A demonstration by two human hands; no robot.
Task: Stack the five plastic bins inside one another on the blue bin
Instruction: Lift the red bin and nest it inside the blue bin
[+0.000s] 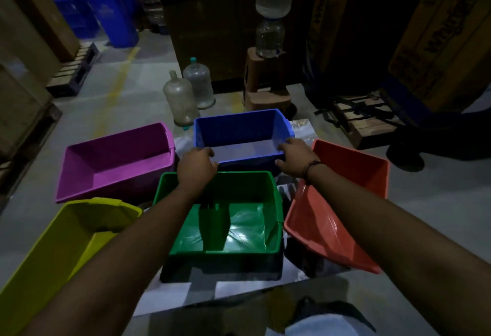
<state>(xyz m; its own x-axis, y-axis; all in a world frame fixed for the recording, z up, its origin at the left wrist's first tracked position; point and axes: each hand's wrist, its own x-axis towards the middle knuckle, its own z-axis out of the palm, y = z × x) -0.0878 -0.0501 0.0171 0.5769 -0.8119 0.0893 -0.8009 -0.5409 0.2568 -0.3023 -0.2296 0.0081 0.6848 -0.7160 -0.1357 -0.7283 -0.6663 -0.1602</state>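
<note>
The blue bin (pixel 239 127) stands open-side up at the far middle of the floor. My left hand (pixel 198 163) grips its near rim at the left corner, and my right hand (pixel 293 159) grips the same rim at the right corner. Directly in front of it sits the green bin (pixel 225 229), under my left forearm. A purple bin (pixel 117 160) lies to the left. The yellow bin (pixel 61 250) is at the near left. An orange-red bin (pixel 340 202) rests tilted at the right, partly under my right forearm.
Two clear water jugs (pixel 183 99) stand just behind the blue bin. A brown stool (pixel 265 80) carrying a water dispenser is behind them. Wooden pallets (pixel 364 120) and cardboard boxes line the right, blue trash bins (pixel 114 14) the far left. Pale sheets (pixel 202 293) lie under the bins.
</note>
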